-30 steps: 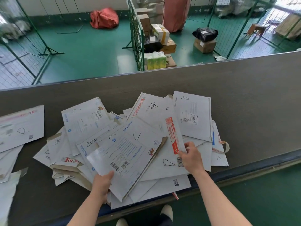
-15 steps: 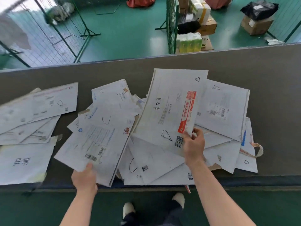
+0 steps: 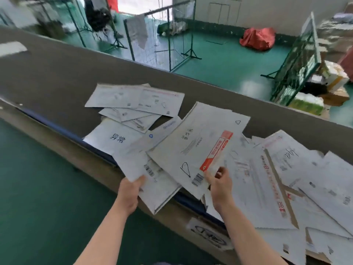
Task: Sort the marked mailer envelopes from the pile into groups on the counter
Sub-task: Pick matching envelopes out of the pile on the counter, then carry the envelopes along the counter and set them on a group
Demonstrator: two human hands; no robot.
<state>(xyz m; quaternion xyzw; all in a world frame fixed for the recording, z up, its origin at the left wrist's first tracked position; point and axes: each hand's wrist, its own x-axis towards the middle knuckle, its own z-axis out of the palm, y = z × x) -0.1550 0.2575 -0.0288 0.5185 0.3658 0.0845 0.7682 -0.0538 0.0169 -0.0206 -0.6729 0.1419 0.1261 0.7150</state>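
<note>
My left hand [image 3: 130, 193] grips the near corner of a white mailer with a barcode label [image 3: 142, 167], held over the counter's front edge. My right hand [image 3: 219, 183] pinches a larger white mailer with a red strip [image 3: 198, 142] and hand-drawn triangle marks, lifted above the counter. The pile of white mailers [image 3: 290, 178] spreads to the right on the grey counter [image 3: 57, 73]. To the left lies a sorted group of mailers [image 3: 133, 101], and below it a mailer with black handwritten characters [image 3: 116, 138].
The counter's blue front rim [image 3: 63, 129] runs diagonally. Beyond the counter are a green floor, green wire fence panels [image 3: 298, 62], a red sack [image 3: 257, 38] and cardboard boxes [image 3: 334, 92]. A white sheet [image 3: 13, 47] lies far left on the counter.
My view has swung left. Both hands have carried their mailers leftward, away from the pile and toward the sorted group on the left.
</note>
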